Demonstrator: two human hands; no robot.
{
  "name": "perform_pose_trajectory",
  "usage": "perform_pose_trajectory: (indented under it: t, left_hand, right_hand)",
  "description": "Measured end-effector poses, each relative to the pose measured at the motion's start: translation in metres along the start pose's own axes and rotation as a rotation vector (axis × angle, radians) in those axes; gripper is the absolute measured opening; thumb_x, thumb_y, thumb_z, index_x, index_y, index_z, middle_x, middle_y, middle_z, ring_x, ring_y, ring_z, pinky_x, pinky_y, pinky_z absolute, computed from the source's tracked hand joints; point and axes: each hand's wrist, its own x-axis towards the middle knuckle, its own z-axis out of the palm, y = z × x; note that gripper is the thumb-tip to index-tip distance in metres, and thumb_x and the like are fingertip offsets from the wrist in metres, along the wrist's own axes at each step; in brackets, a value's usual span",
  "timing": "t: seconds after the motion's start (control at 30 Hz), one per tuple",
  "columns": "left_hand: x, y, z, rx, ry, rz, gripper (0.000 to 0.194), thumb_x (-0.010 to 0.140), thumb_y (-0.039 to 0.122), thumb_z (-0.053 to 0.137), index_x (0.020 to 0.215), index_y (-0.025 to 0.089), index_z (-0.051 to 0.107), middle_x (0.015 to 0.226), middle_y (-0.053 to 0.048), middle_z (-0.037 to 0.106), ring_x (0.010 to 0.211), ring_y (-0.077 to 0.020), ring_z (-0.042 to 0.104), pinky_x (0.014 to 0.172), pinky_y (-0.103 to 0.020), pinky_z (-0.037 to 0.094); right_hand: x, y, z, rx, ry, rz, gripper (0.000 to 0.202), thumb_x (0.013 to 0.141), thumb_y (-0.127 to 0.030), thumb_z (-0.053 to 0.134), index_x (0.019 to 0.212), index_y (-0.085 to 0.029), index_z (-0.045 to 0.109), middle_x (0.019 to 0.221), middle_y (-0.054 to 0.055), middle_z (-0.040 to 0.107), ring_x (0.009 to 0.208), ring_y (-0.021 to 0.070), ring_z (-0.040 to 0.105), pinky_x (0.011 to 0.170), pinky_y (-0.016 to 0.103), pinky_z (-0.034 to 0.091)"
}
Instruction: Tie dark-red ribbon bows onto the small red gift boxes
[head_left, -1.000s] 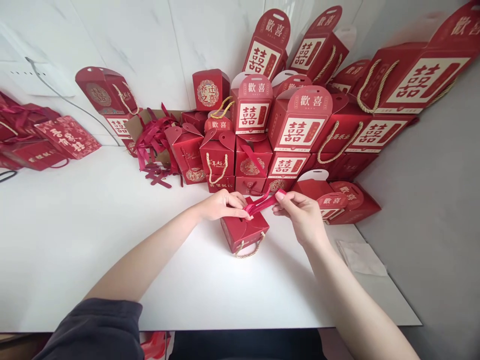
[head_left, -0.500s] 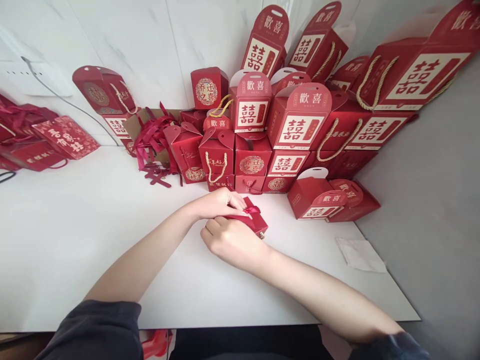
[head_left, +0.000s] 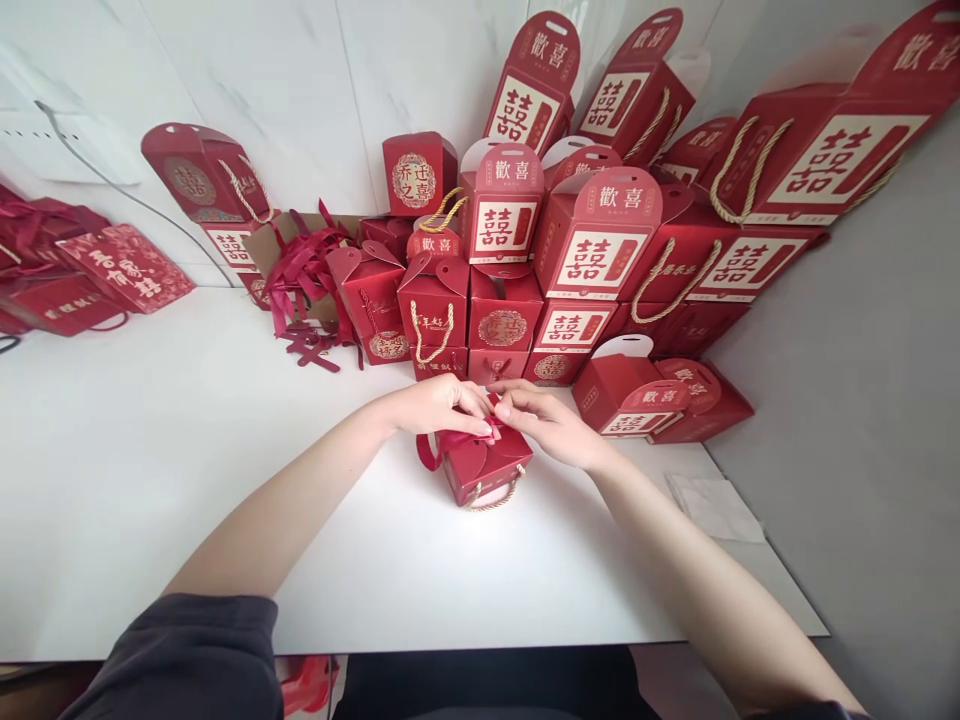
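Observation:
A small red gift box (head_left: 484,470) with a gold rope handle (head_left: 499,503) stands on the white table in front of me. Across its folded top runs a red ribbon (head_left: 430,452), with a loose loop hanging on the left side. My left hand (head_left: 448,404) rests over the top from the left, its thumb and fingers closed on the ribbon. From the right, my right hand (head_left: 546,422) pinches the ribbon close to the left fingertips. The ribbon's middle is partly hidden by my fingers.
Stacked red gift boxes (head_left: 585,255) stand along the wall behind. A cardboard box of ribbons (head_left: 304,265) is at the back left, with more red boxes (head_left: 67,300) at the far left. Folded white tissue (head_left: 716,507) lies near the right table edge.
My right hand has moved from the front of the box to the ribbon at its far right. The box's front and rope handle now show. My left hand has stayed nearly in place.

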Motion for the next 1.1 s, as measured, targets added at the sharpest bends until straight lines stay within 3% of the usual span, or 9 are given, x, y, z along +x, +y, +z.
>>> perform_pose_trajectory:
  t: [0.13,0.23,0.33,0.5,0.63,0.77,0.87,0.93,1.1]
  left_hand:
    - [0.001,-0.002,-0.001,0.003,0.004,0.019,0.017,0.086,0.033,0.069,0.084,0.02,0.081,0.095,-0.006,0.076,0.106,-0.019,0.062,0.099,-0.031,0.047]
    - [0.001,-0.008,-0.002,-0.034,0.008,0.004,0.017,0.086,0.033,0.07,0.086,0.02,0.081,0.094,-0.007,0.077,0.109,-0.0193,0.061,0.099,-0.031,0.047]
    - [0.003,-0.016,-0.003,-0.088,0.035,0.007,0.014,0.082,0.031,0.073,0.084,0.02,0.081,0.088,-0.008,0.077,0.108,-0.0203,0.062,0.097,-0.032,0.048]
    - [0.004,-0.019,-0.002,-0.121,0.053,-0.01,0.011,0.081,0.028,0.074,0.083,0.02,0.082,0.087,-0.008,0.077,0.11,-0.0207,0.061,0.101,-0.035,0.046]
    - [0.003,-0.014,0.001,-0.066,0.054,-0.004,0.008,0.078,0.026,0.076,0.083,0.021,0.081,0.088,-0.007,0.077,0.111,-0.0208,0.061,0.101,-0.035,0.047]
    - [0.001,0.002,0.005,0.062,0.077,0.058,0.006,0.077,0.022,0.075,0.081,0.02,0.08,0.087,-0.005,0.077,0.102,-0.0197,0.064,0.097,-0.034,0.049]
    - [-0.004,0.019,0.011,0.208,0.1,0.143,0.008,0.077,0.017,0.072,0.08,0.021,0.078,0.091,-0.004,0.077,0.1,-0.0202,0.064,0.096,-0.035,0.05]
    - [-0.008,0.029,0.016,0.299,0.143,0.197,0.009,0.076,0.015,0.07,0.078,0.021,0.077,0.099,-0.004,0.075,0.1,-0.02,0.064,0.094,-0.034,0.051]
    - [-0.02,0.035,0.024,0.629,0.293,0.313,0.012,0.084,0.015,0.062,0.08,0.017,0.072,0.111,-0.006,0.066,0.078,-0.0116,0.067,0.072,-0.023,0.053]
  right_hand:
    - [-0.009,0.002,0.005,0.076,0.177,-0.118,0.021,0.086,-0.039,0.072,0.079,-0.02,0.067,0.127,0.01,0.059,0.127,0.0233,0.054,0.11,0.044,0.037]
    - [-0.018,-0.002,0.005,0.026,0.301,-0.264,0.014,0.084,-0.029,0.075,0.078,-0.021,0.066,0.108,0.007,0.067,0.107,0.0196,0.063,0.096,0.038,0.049]
    - [-0.027,-0.006,0.005,-0.119,0.168,-0.469,0.005,0.089,-0.019,0.067,0.085,-0.021,0.065,0.093,0.005,0.072,0.092,0.0181,0.066,0.083,0.035,0.054]
    - [-0.033,-0.013,0.006,-0.491,0.08,-0.657,0.012,0.094,-0.013,0.056,0.1,-0.017,0.065,0.099,0.01,0.073,0.096,0.0212,0.068,0.086,0.038,0.054]
    - [-0.036,-0.021,0.008,-0.615,0.048,-0.629,0.015,0.097,-0.017,0.051,0.097,-0.019,0.066,0.097,0.01,0.073,0.097,0.0225,0.067,0.087,0.04,0.054]
    - [-0.033,-0.016,0.01,-0.337,0.078,-0.507,0.01,0.094,-0.03,0.06,0.095,-0.02,0.062,0.094,0.008,0.068,0.095,0.0216,0.064,0.088,0.039,0.053]
    - [-0.028,-0.008,0.009,-0.09,0.217,-0.319,0.011,0.099,-0.03,0.052,0.104,-0.021,0.057,0.11,0.009,0.065,0.106,0.0197,0.062,0.095,0.037,0.05]
    - [-0.025,-0.005,0.008,0.002,0.193,-0.235,0.016,0.101,-0.031,0.047,0.112,-0.023,0.055,0.119,0.008,0.064,0.111,0.0187,0.061,0.099,0.037,0.049]
    - [-0.024,-0.005,0.003,-0.144,0.113,-0.269,0.019,0.1,-0.027,0.05,0.104,-0.023,0.067,0.106,0.006,0.069,0.101,0.02,0.062,0.094,0.038,0.047]
